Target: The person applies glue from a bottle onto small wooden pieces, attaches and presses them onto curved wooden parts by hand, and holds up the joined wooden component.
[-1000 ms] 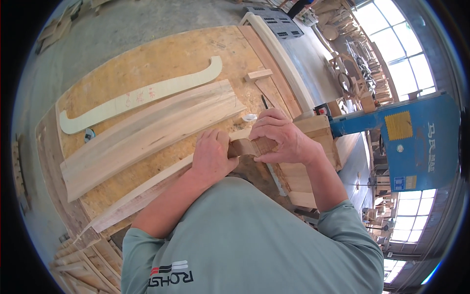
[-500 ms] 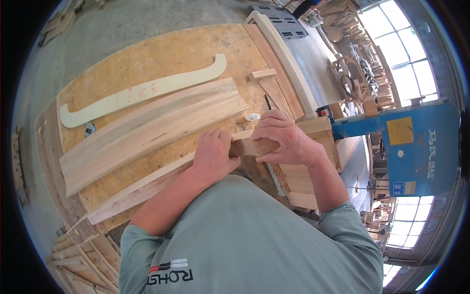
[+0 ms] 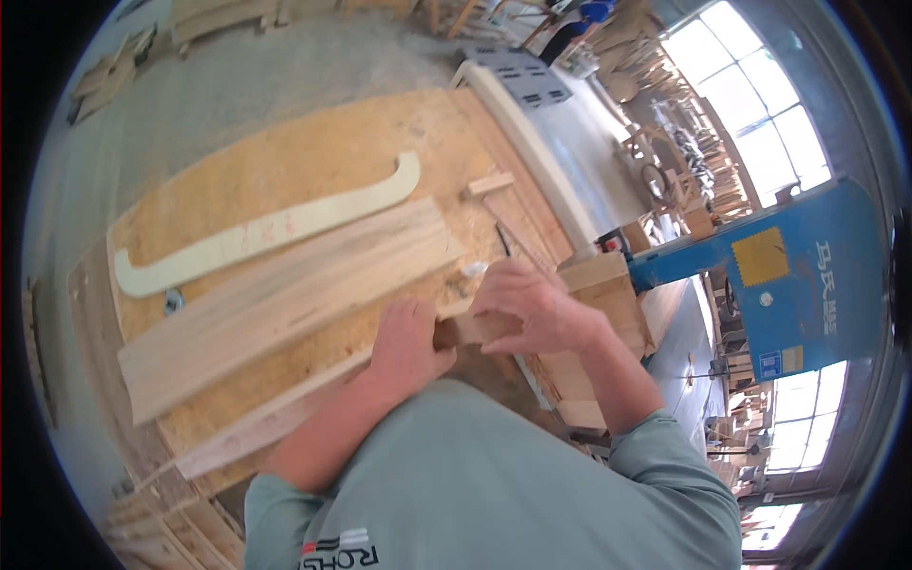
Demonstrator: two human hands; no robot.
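Observation:
My left hand (image 3: 407, 340) and my right hand (image 3: 527, 306) both grip a small wooden block (image 3: 467, 329) held between them, just above the chipboard worktable (image 3: 285, 171). The left hand's fingers wrap its left end; the right hand covers its top and right end. A long narrow wooden strip (image 3: 266, 413) runs from under the hands toward the lower left. Wide pale boards (image 3: 285, 299) lie flat just beyond the hands. A curved, pale wooden template (image 3: 266, 228) rests further back on the table.
A blue band saw (image 3: 779, 275) stands to the right, with a wooden box-like fixture (image 3: 608, 294) beside my right hand. A small wood offcut (image 3: 489, 183) lies on the table's far right. Stacked wood strips (image 3: 142, 522) sit lower left. Windows and stored wooden parts fill the far right.
Both hands stay closed on the block in nearly the same spot; the view has shifted slightly, with little else moved.

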